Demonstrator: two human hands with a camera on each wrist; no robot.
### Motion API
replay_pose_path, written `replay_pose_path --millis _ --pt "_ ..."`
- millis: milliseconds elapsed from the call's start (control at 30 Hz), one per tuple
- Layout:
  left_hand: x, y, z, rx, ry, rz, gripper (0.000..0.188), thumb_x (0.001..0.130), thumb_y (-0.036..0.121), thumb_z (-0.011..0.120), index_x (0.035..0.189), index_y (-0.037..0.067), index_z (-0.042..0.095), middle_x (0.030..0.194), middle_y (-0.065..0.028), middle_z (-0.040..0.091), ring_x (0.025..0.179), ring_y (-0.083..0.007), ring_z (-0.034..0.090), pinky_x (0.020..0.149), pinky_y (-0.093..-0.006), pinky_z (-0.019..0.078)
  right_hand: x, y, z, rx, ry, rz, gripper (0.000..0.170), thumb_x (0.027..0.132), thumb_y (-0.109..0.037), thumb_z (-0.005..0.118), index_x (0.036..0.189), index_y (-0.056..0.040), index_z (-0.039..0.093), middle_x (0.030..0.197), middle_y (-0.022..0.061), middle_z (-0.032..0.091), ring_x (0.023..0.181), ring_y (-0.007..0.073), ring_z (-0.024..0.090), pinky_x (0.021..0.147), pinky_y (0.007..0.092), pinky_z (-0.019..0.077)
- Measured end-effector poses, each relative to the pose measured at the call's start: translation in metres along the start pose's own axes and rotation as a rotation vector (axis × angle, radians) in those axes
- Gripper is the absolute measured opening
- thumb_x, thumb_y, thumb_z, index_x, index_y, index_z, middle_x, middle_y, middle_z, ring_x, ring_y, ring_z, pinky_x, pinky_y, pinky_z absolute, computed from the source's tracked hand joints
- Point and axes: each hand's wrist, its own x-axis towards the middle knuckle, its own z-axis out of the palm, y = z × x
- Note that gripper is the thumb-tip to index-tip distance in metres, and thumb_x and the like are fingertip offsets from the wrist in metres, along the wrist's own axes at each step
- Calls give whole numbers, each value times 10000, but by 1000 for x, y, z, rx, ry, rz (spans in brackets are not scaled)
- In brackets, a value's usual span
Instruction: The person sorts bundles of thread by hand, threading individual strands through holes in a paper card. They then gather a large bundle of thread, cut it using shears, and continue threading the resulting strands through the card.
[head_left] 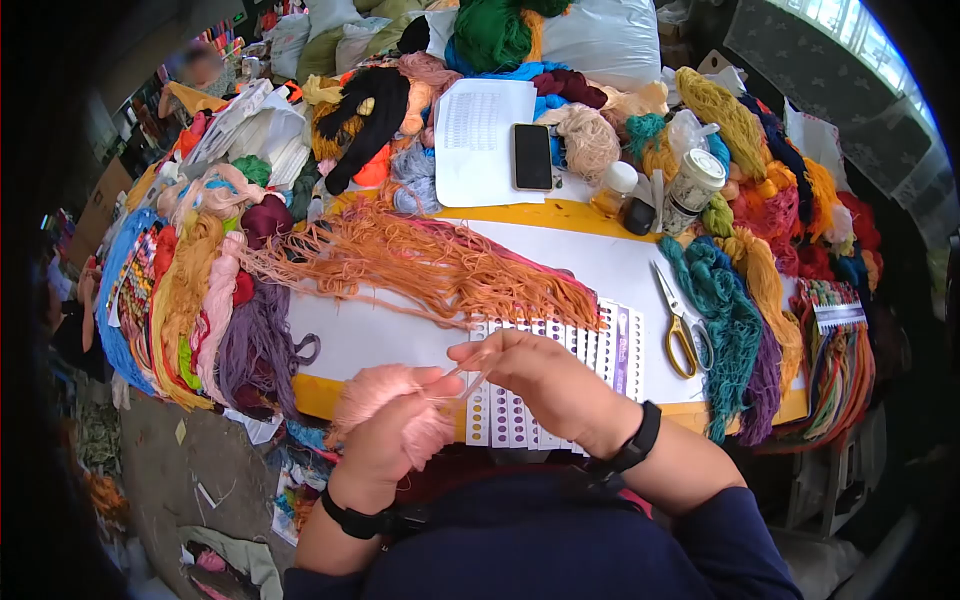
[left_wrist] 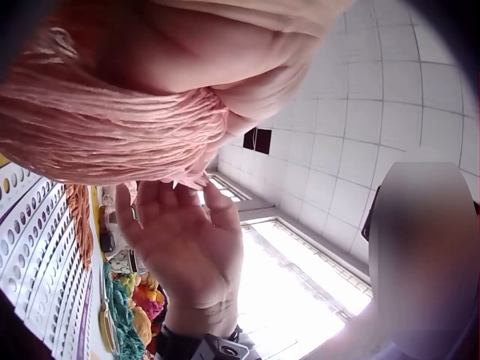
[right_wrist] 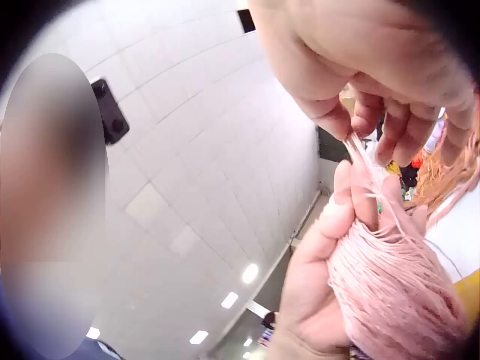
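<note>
My left hand grips a bundle of pink yarn above the table's front edge. In the right wrist view the bundle bulges below the left thumb and fingers. Pale pink strands run up from it to my right hand, whose thumb and forefinger pinch them. From the left wrist, the right hand shows palm-on behind the yarn. Punched white shade cards lie on the table just beyond both hands. Loose orange yarn spreads across the white board, partly over those cards.
Gold-handled scissors lie right of the cards, beside teal yarn. A phone rests on printed sheets at the back. Jars stand to its right. Purple yarn hangs over the left edge.
</note>
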Motion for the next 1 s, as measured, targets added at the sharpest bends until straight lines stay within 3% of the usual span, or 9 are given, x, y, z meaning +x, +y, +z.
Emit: replay_pose_path --millis 100,167,200,300,433,500,667,800,1000 --pt "3 11 -36 -239 -187 135 323 852 33 559 1173 6 538 935 -125 642 836 -235 645 724 -390 544 -11 -37 -24 429 -268 4 123 869 -128 519 946 -45 569 933 88 637 1003 249 609 979 401 425" --pt "-9 26 -55 -523 23 149 385 855 49 550 1235 100 518 917 -61 649 708 -144 625 647 -318 533 -37 -76 -32 385 -61 -122 113 861 -164 546 924 -72 530 727 0 462 660 157 499 721 339 493" --pt "-13 40 -70 -628 25 193 402 857 53 543 1251 126 513 919 -38 649 659 -98 604 609 -281 522 -47 -95 -44 293 -9 -197 107 856 -161 555 908 -80 509 710 -20 426 606 112 424 568 261 411" --pt "-22 69 -173 -336 265 377 426 898 111 542 1319 105 479 918 -14 646 653 -32 564 624 -187 506 -78 -140 -112 -392 365 -356 149 888 -173 563 819 -42 550 695 -35 448 578 59 409 525 188 322" --pt "-42 84 -187 -181 418 424 500 826 25 510 1323 36 455 911 -42 663 560 -18 493 523 -168 442 -125 -207 -206 -1328 1152 -766 155 884 -115 570 918 16 645 783 -5 581 673 79 510 578 256 420" --pt "-30 78 -162 -136 397 369 503 834 31 488 1335 34 443 969 -51 663 561 -32 495 532 -182 449 -114 -204 -191 -1386 1152 -769 134 889 -77 562 935 16 646 760 -25 581 681 40 509 601 182 393" --pt "40 37 -47 70 28 -50 448 825 57 561 1259 -39 506 1077 -149 641 628 -103 539 574 -241 464 -5 -63 -110 -1267 339 -399 107 801 -70 657 880 1 661 761 93 649 669 158 611 633 286 493" --pt "93 6 -4 90 -16 -251 370 837 87 626 1179 -30 548 1088 -157 626 713 -135 581 603 -269 480 47 11 -85 -1223 228 -173 167 750 -197 671 770 -35 709 704 157 653 646 288 641 637 374 513" --pt "124 -22 -8 213 107 -415 282 886 102 587 1126 -40 549 1096 -199 620 911 -233 641 658 -304 528 76 33 -90 -1198 237 44 225 812 -234 630 745 -29 694 618 105 629 553 230 609 574 349 490"
